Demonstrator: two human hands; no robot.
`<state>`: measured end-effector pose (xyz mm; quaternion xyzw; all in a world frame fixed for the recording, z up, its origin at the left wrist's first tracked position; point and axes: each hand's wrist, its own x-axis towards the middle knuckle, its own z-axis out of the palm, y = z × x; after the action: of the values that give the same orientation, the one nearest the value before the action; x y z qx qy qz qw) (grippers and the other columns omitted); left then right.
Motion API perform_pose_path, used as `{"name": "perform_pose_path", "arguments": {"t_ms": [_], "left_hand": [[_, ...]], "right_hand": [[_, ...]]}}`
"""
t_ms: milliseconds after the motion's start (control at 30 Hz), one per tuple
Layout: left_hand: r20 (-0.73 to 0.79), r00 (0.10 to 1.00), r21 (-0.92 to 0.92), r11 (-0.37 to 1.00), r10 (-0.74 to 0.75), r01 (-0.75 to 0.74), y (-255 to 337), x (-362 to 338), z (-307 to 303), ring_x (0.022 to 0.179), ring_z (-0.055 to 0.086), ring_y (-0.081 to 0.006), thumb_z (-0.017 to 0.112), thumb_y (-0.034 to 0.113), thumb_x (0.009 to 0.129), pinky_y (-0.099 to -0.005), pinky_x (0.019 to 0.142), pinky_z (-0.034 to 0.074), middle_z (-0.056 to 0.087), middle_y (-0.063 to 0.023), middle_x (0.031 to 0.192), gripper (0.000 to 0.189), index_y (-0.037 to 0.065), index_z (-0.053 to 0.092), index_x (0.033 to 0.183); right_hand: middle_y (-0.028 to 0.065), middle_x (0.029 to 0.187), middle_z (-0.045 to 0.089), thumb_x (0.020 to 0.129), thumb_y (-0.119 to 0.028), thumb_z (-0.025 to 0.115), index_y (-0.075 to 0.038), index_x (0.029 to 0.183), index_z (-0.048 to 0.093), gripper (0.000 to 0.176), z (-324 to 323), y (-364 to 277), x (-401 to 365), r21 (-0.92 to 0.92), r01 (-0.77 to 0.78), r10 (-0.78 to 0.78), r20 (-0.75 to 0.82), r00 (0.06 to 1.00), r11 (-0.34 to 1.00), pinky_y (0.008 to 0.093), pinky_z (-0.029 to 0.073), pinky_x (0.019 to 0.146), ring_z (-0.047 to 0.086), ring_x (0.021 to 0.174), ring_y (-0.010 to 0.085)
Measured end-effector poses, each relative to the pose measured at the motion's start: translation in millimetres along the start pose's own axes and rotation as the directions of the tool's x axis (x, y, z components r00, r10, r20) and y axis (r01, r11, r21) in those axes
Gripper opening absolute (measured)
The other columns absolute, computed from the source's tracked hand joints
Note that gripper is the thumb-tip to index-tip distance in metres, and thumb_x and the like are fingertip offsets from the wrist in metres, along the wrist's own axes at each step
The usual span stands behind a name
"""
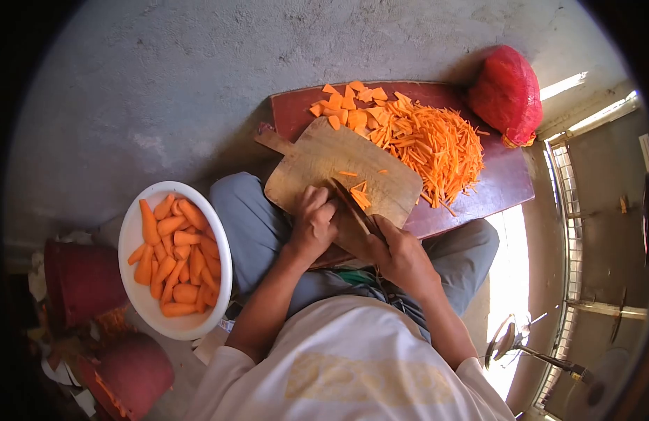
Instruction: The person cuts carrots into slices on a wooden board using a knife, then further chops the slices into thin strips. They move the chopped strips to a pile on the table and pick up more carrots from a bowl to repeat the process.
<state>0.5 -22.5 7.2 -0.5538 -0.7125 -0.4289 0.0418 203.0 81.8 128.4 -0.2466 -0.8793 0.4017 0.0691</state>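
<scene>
My right hand is wrapped round the handle of a knife, whose dark blade points up and to the left over the wooden cutting board. Just left of the blade, my left hand presses on the board with curled fingers; whatever lies under them is hidden. A few cut carrot strips lie on the board right beside the blade. Beyond the board's far edge is a heap of carrot strips, with thicker carrot slices at its left end.
The board rests on a dark red table across my knees. At left stands a white basin of whole carrots, near two red buckets. A red mesh sack sits at the table's far right, against the wall.
</scene>
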Motion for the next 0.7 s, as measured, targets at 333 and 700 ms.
{"name": "perform_pose_path", "arguments": {"t_ms": [333,700], "left_hand": [[-0.058,0.998,-0.067,0.997,-0.030,0.026,2.0,1.7,1.5,0.100,0.064,-0.0349,0.076,0.000,0.086,-0.0492,0.089,0.048,0.070,-0.0088,0.103,0.020,0.004,0.080,0.106],[0.017,0.999,0.058,0.998,-0.035,0.034,8.6,5.5,-1.4,0.103,0.064,-0.0304,0.082,0.008,0.092,-0.0470,0.094,0.044,0.072,-0.0054,0.107,0.021,0.009,0.084,0.112]], "right_hand": [[0.0342,0.098,0.074,0.107,-0.011,0.069,0.006,0.138,0.064,0.035,-0.8,8.2,-10.4,0.076,0.002,0.001,-0.040,0.999,0.997,0.0535,0.058,0.078,0.073,0.094,0.0547],[0.0275,0.095,0.073,0.109,-0.008,0.068,0.007,0.138,0.065,0.033,-2.9,7.4,-12.6,0.157,-0.001,0.023,-0.133,0.991,0.988,0.0432,0.057,0.079,0.073,0.084,0.0403]]}}
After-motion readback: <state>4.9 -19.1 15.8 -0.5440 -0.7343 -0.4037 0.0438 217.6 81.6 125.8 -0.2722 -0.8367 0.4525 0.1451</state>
